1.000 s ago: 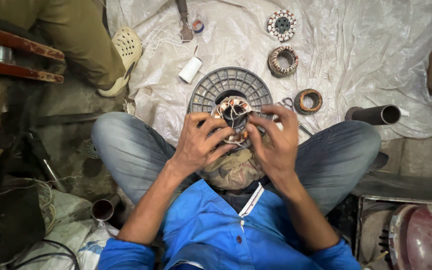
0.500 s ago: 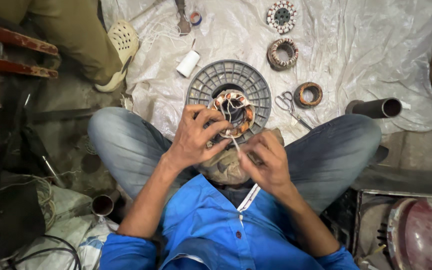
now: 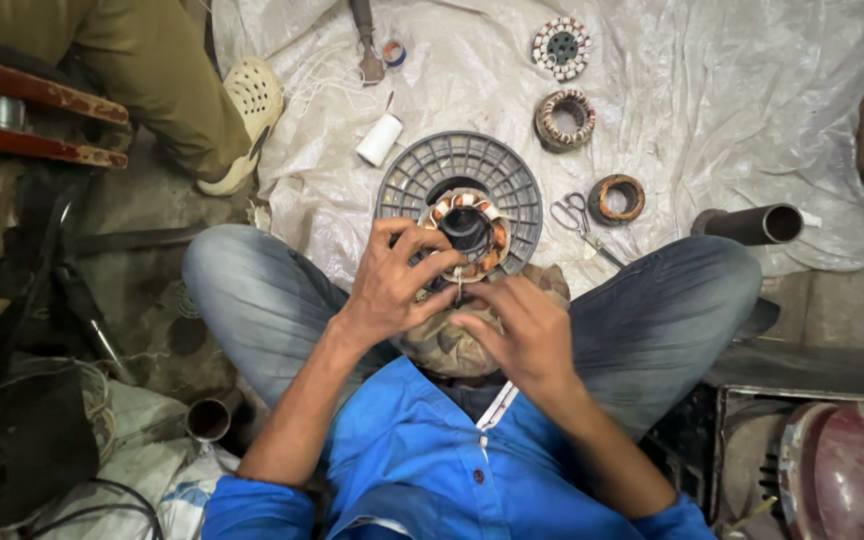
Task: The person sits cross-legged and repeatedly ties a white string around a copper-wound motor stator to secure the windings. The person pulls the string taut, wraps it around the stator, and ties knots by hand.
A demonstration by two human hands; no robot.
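Copper-wound stator [image 3: 467, 230] sits over grey plastic spool [image 3: 460, 185], right above guy's lap. Left hand [image 3: 397, 280] fingers curled tight round stator rim. Right hand [image 3: 522, 335] pinching thin wire just below stator. Scissors [image 3: 574, 215] right of spool, white thread reel [image 3: 379, 139] upper left.

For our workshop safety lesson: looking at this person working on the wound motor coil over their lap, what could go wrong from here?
1. The left hand alone grips the motor coil in the air; it might slip and fall onto the grey plastic spool below.
2. The right hand pinches something thin at the coil's lower edge; too hard a pull could perhaps damage it.
3. Scissors lie beside the knee and might get knocked or knelt on.
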